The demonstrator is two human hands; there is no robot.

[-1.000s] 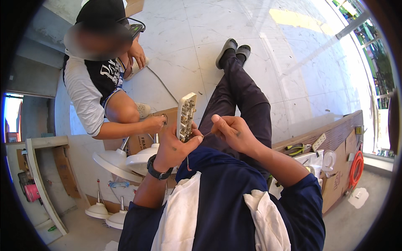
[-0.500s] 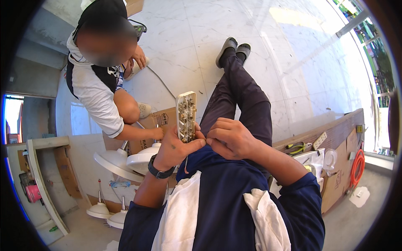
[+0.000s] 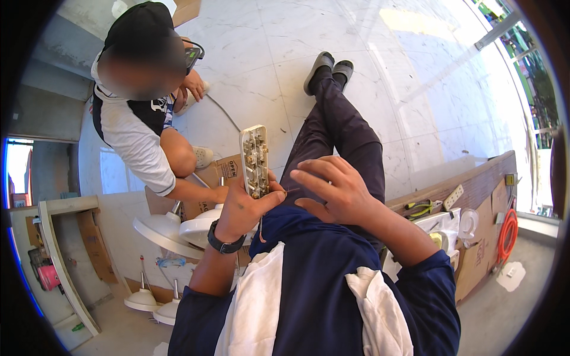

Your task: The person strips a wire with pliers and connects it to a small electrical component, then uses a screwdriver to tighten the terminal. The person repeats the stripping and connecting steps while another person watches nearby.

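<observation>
My left hand (image 3: 248, 209), with a dark watch at its wrist, is closed round the lower end of an opened white power strip (image 3: 255, 159). The strip stands upright, its inside showing rows of metal contacts and brass-coloured parts. A short thin wire end (image 3: 292, 190) pokes out by my left thumb and forefinger. Just right of it, my right hand (image 3: 335, 191) has its fingers spread and holds nothing that I can see. A reddish wire (image 3: 262, 231) hangs beneath the strip. Behind the strip, a grey cable (image 3: 224, 111) runs toward the co-worker.
A co-worker (image 3: 133, 124) crouches at the left, one hand near the white lamp shades (image 3: 168, 226) and cardboard (image 3: 228, 169). On the right, a wooden board (image 3: 469, 178) carries green-handled pliers (image 3: 420, 207) and a white socket strip (image 3: 453, 197). An orange coiled hose (image 3: 507, 237) lies beside it.
My right hand has opened and drawn away from the left fingers, where it was pinched before. The power strip and my left hand have shifted slightly left.
</observation>
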